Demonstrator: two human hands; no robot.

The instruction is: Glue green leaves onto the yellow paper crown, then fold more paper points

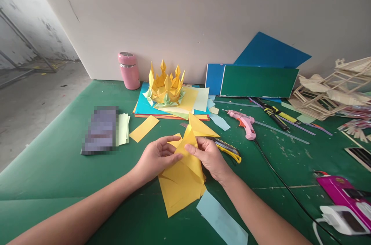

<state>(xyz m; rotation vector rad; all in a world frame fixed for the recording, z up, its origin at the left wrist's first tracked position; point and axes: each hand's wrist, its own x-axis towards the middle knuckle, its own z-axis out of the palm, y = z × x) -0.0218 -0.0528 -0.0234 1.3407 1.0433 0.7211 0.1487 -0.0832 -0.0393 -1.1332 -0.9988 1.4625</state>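
Note:
A sheet of yellow paper (189, 148), partly folded to a point at the top, is held up between both hands. My right hand (213, 158) pinches its right side, thumb in front and fingers behind. At the left edge, my left hand (160, 156) has its thumb and curled fingers closed on the paper; the exact contact is partly hidden. Beneath lie more yellow sheets (171, 194). A folded yellow triangle (203, 126) rests just beyond. Behind my right hand, a yellow-and-black utility knife (230, 151) lies partly covered, its blade tip showing left of the papers.
A yellow paper crown (166, 86) stands on stacked colored paper (142, 102), beside a pink flask (129, 71). To the right are a pink glue gun (243, 121) with its cord, glue sticks, a stick model (333, 90) and a magenta power strip (342, 194). Blue paper (223, 218) lies in front.

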